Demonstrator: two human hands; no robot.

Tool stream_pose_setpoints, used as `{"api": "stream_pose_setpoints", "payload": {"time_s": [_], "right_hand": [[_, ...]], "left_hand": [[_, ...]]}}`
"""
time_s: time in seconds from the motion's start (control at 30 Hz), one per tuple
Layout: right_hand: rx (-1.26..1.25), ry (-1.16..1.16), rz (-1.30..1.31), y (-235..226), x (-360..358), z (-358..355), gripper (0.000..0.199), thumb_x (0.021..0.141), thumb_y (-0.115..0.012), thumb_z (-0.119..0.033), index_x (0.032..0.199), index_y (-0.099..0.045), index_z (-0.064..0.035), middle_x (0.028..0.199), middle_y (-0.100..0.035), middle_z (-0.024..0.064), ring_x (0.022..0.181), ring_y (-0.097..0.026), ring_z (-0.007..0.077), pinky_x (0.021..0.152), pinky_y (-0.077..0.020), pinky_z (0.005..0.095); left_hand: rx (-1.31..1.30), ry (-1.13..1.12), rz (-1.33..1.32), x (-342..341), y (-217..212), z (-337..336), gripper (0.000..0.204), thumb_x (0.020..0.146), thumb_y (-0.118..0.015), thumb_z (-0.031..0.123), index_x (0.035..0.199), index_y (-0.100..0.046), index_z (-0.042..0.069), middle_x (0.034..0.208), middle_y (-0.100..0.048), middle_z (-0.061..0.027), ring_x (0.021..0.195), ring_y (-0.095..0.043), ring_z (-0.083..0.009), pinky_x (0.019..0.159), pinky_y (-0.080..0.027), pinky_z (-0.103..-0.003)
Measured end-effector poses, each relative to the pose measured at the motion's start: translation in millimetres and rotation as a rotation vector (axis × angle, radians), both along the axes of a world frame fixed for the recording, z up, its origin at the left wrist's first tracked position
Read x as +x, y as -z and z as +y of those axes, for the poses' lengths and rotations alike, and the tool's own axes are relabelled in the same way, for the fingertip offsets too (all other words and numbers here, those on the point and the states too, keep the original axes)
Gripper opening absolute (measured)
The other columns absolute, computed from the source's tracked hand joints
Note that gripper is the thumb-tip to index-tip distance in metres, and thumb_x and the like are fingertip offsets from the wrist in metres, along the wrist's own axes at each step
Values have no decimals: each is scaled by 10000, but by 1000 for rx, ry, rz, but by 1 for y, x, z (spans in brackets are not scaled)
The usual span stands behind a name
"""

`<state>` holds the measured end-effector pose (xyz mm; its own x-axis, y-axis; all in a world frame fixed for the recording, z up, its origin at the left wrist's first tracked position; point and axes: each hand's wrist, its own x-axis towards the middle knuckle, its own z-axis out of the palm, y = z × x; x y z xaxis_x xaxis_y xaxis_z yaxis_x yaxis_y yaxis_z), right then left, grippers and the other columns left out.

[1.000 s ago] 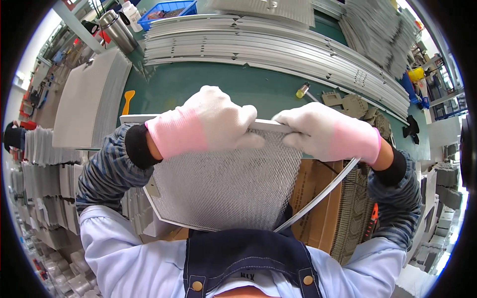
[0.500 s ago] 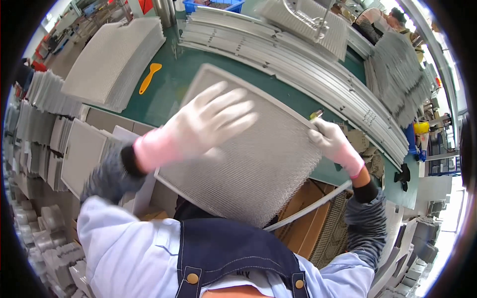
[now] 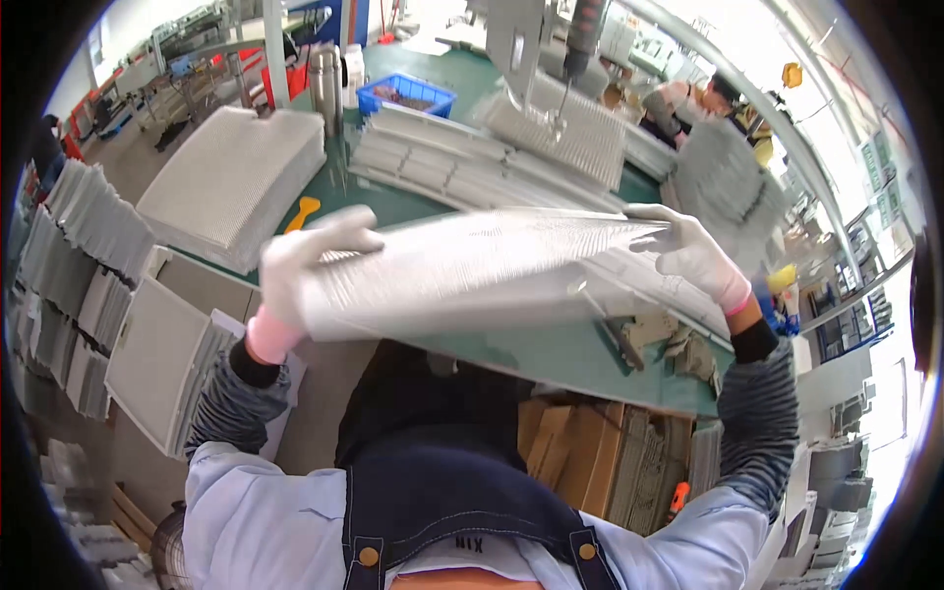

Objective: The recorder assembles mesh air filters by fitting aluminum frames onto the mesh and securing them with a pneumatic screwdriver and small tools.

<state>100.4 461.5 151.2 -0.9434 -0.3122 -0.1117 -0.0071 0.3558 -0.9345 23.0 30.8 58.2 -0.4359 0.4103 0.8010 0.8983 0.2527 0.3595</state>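
Observation:
A silvery mesh panel (image 3: 482,258), blurred by motion, is held up over the green bench and tilted so that I see it at a shallow angle. My left hand (image 3: 295,280), in a white glove with a pink cuff, is closed round the panel's left end. At the opposite end my right hand (image 3: 696,261), gloved alike, grips the edge between thumb and fingers. Below the panel's right part lie a dark-handled tool (image 3: 623,344) and several small grey pieces (image 3: 680,349). A yellow scraper (image 3: 303,213) rests just beyond my left hand.
A stack of mesh panels (image 3: 231,177) stands at the bench's left. Long metal profiles (image 3: 423,167) lie across the back, near a blue basket (image 3: 403,90). A powered screwdriver (image 3: 587,39) hangs above. A co-worker (image 3: 688,103) is at far right. Cardboard boxes (image 3: 570,452) sit below the bench.
The panel has been raised from its lower, face-up position and tilted nearly edge-on. My left hand, spread above it before, now grips its left end. My right hand still holds the right side.

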Motion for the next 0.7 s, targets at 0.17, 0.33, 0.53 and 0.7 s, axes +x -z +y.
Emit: {"api": "stream_pose_setpoints", "payload": {"time_s": [0.17,0.33,0.53,0.7], "right_hand": [[-618,197,644,33,-8,-30,538,768,-822,-173,1221,-586,-4,1156,-645,57,988,-623,139,857,-502,270],[-229,642,504,162,-10,7,293,868,-696,-76,1132,-608,17,927,-663,21,803,-619,122,737,-534,282],[-524,397,500,94,2,-48,361,871,-704,-123,1177,-581,24,1046,-634,29,943,-588,116,841,-498,278],[-384,437,226,61,19,-65,263,900,-636,-150,1094,-632,27,892,-646,12,833,-581,73,753,-483,255]], "left_hand": [[462,241,-732,-19,-21,6,241,822,-681,105,1010,-688,-46,857,-707,-55,766,-626,-83,679,-501,-275],[144,76,-606,17,-31,32,199,827,-652,88,948,-676,-67,822,-695,-58,722,-622,-91,665,-500,-283],[353,-25,-566,-63,70,25,208,851,-547,105,895,-644,-73,709,-633,-6,652,-538,-61,600,-449,-254],[94,115,-977,-44,67,-8,190,858,-568,109,894,-642,-62,743,-568,32,694,-480,-51,605,-415,-245]]}}
